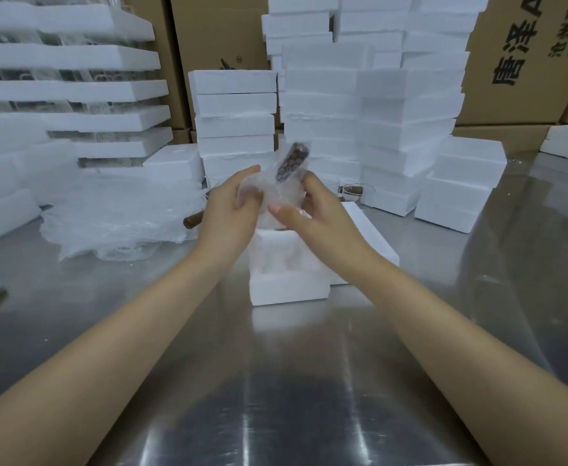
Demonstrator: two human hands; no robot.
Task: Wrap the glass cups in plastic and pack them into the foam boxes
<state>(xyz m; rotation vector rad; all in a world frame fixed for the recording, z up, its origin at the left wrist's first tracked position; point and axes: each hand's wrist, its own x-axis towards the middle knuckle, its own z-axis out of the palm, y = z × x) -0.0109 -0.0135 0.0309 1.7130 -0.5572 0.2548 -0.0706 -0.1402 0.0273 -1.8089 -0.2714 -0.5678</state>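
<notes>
Both my hands hold a glass cup [276, 193] swathed in bubble wrap above the table's middle; its dark wooden handle [291, 162] sticks up and away under the wrap. My left hand [232, 205] grips the bundle from the left, my right hand [304, 215] from the right and below. Directly beneath stands an open foam box [289, 287] with a hollow in its top. Its white foam lid [368, 230] lies just behind and to the right, partly hidden by my right forearm.
A heap of bubble wrap sheets [118, 220] lies at left on the steel table [276, 381]. Another cup with a wooden handle [351, 191] stands behind. Stacks of closed foam boxes [370, 122] and cardboard cartons [528, 58] fill the back; foam trays [67, 89] are piled at left.
</notes>
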